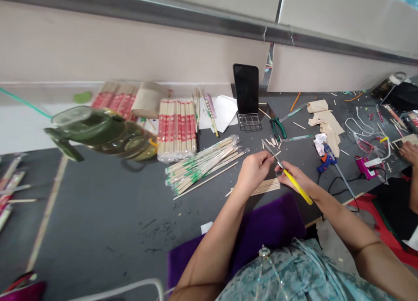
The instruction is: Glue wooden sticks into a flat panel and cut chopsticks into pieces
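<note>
Head view: looks down over a dark table (pixel 107 222) and along two bare forearms. Slants up and to the right with the left forearm (pixel 220 231), from the lower edge over a purple cloth (pixel 271 222). Holds the left hand (pixel 254 169) back upward, bent inward at the fingers. Draws thumb and fingertips together there in a pinch; cannot tell of anything between them, at so small a size.

Slants up and to the left with the right forearm (pixel 342 222), in from the lower right. Faces the left hand closely with the right hand (pixel 293 177), curled about a yellow-handled tool (pixel 298 187). Grips near the meeting of metal and handle, with the handle reaching back toward the wrist. Points the metal end up and left, close by the left fingertips; cannot tell touching from passing near.

Shows just below both hands a row of thin sticks (pixel 266 187), laid side by side near the table edge. Shows also a pile of wrapped sticks (pixel 204 164) left of the left hand, green-handled pliers (pixel 276 121) beyond both, and a blue glue gun (pixel 326 158) to the right.
</note>
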`<state>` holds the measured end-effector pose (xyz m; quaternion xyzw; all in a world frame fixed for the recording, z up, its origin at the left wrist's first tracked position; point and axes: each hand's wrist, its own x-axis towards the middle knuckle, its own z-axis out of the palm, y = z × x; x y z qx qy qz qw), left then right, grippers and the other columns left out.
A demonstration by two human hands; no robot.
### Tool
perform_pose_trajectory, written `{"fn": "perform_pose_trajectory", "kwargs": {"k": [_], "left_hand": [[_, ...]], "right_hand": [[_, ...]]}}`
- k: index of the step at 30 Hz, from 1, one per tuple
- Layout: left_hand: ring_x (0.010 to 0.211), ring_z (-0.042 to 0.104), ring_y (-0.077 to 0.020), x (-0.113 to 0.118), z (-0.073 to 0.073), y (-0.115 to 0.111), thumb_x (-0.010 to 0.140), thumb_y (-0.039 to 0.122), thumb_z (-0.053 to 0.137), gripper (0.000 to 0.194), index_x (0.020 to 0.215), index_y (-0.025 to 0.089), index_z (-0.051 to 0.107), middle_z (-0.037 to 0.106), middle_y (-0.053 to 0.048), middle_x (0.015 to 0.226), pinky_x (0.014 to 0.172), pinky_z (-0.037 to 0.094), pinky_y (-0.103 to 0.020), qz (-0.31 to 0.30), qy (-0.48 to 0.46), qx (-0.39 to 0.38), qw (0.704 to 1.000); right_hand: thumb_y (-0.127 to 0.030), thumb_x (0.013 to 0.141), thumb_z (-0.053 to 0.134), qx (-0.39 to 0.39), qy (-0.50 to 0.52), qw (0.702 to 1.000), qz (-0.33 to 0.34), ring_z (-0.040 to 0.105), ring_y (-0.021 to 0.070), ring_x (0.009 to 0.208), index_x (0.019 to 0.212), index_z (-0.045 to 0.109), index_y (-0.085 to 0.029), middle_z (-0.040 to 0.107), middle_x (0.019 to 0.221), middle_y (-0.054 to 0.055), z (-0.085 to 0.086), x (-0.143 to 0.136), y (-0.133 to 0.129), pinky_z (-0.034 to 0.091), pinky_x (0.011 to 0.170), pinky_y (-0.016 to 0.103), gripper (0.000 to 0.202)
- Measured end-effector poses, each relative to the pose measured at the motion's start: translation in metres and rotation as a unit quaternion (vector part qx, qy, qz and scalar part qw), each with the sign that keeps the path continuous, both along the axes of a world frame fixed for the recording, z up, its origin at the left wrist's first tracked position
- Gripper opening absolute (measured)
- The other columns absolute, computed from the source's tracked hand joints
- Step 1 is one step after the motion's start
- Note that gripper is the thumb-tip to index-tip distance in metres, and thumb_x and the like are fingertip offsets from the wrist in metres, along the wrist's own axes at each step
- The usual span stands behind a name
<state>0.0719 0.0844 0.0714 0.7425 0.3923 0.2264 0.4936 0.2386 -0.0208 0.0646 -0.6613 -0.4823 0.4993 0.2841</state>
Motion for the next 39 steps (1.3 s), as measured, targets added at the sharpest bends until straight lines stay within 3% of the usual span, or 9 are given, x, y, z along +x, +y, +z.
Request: {"fn": "perform_pose_trajectory", "kwargs": {"k": [4, 9, 17, 28, 34, 39], "left_hand": [[0.057, 0.044, -0.0129, -0.001, -0.001, 0.002, 0.09, 0.027, 0.052, 0.024, 0.07, 0.018, 0.062, 0.048, 0.003, 0.057, 0.06, 0.029, -0.026, -0.009, 0.008, -0.01, 1.0], [0.056, 0.041, -0.0127, 0.0, 0.0, 0.0, 0.089, 0.024, 0.054, 0.02, 0.071, 0.018, 0.06, 0.047, 0.004, 0.058, 0.06, 0.029, -0.026, 0.029, 0.017, 0.023, 0.999], [0.058, 0.042, -0.0129, -0.001, 0.006, -0.001, 0.091, 0.025, 0.05, 0.025, 0.072, 0.018, 0.063, 0.049, 0.003, 0.058, 0.062, 0.03, -0.025, -0.027, 0.003, 0.016, 1.0], [0.059, 0.046, -0.0134, -0.001, 0.0, 0.003, 0.092, 0.026, 0.049, 0.025, 0.069, 0.019, 0.058, 0.051, 0.002, 0.06, 0.061, 0.03, -0.026, -0.025, 0.007, -0.016, 1.0], [0.058, 0.043, -0.0126, 0.001, 0.004, 0.001, 0.087, 0.023, 0.056, 0.016, 0.071, 0.019, 0.057, 0.052, 0.003, 0.062, 0.06, 0.03, -0.025, 0.008, 0.002, 0.017, 1.0], [0.057, 0.041, -0.0126, 0.001, 0.009, -0.002, 0.088, 0.021, 0.053, 0.021, 0.067, 0.019, 0.055, 0.047, 0.004, 0.058, 0.059, 0.028, -0.026, -0.011, -0.005, 0.03, 0.999]], "right_hand": [[-0.031, 0.081, 0.062, 0.018, 0.005, 1.0, -0.004, 0.038, 0.0113, 0.06, 0.1, 0.055, -0.024, 0.042, 0.068, -0.008, -0.005, -0.001, 0.002, 0.028, 0.059, 0.026, 0.021], [-0.034, 0.079, 0.065, 0.004, 0.034, 0.999, -0.012, 0.039, 0.0115, 0.062, 0.101, 0.056, -0.023, 0.043, 0.068, -0.008, -0.001, -0.001, 0.003, 0.03, 0.06, 0.026, 0.026], [-0.038, 0.079, 0.066, -0.033, 0.059, 0.998, -0.018, 0.042, 0.0124, 0.066, 0.112, 0.054, -0.024, 0.048, 0.077, -0.006, 0.014, -0.003, -0.003, 0.034, 0.064, 0.027, 0.038], [-0.029, 0.079, 0.063, 0.016, 0.011, 1.0, -0.018, 0.04, 0.0117, 0.061, 0.1, 0.055, -0.024, 0.043, 0.068, -0.008, -0.004, -0.002, -0.002, 0.029, 0.061, 0.026, 0.023], [-0.032, 0.078, 0.064, 0.01, 0.034, 0.999, -0.028, 0.042, 0.0125, 0.066, 0.101, 0.057, -0.023, 0.045, 0.072, -0.007, 0.003, -0.003, 0.001, 0.034, 0.064, 0.027, 0.026], [-0.034, 0.08, 0.067, -0.006, 0.04, 0.999, -0.026, 0.043, 0.0123, 0.066, 0.111, 0.057, -0.024, 0.048, 0.076, -0.006, 0.008, -0.002, -0.004, 0.035, 0.065, 0.027, 0.034]]}}
